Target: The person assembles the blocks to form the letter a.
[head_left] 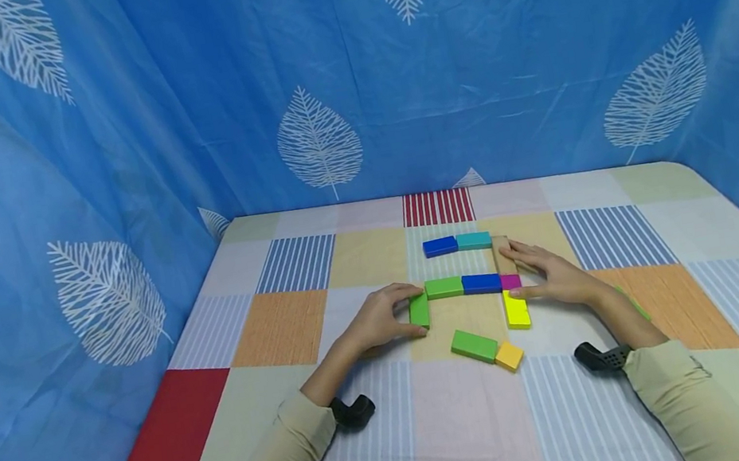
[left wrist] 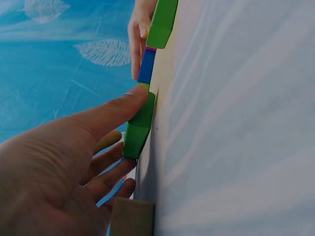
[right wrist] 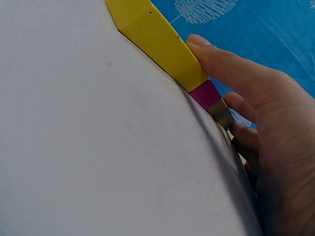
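Observation:
My left hand (head_left: pixel 378 320) holds a green block (head_left: pixel 419 311), thumb at its near end and fingertips at its far end. That block touches a row of a green block (head_left: pixel 444 288), a blue block (head_left: pixel 482 283) and a small magenta block (head_left: pixel 511 281). My right hand (head_left: pixel 554 275) spreads over the row's right end. Its thumb touches a yellow block (right wrist: pixel 165 46), while its other fingers lie along a plain wooden block (head_left: pixel 502 246). Beyond the row, a blue block (head_left: pixel 441 246) and a teal block (head_left: pixel 473 240) line up toward the wooden one.
Nearer the body, a green block (head_left: pixel 474 346) lies slanted against an orange-yellow block (head_left: pixel 509 356). A brown wooden block (left wrist: pixel 132 216) sits below the left fingers. Another green block (head_left: pixel 633 301) shows partly behind the right forearm. Blue leaf-print curtains (head_left: pixel 304 47) surround the patchwork tablecloth (head_left: pixel 282 317).

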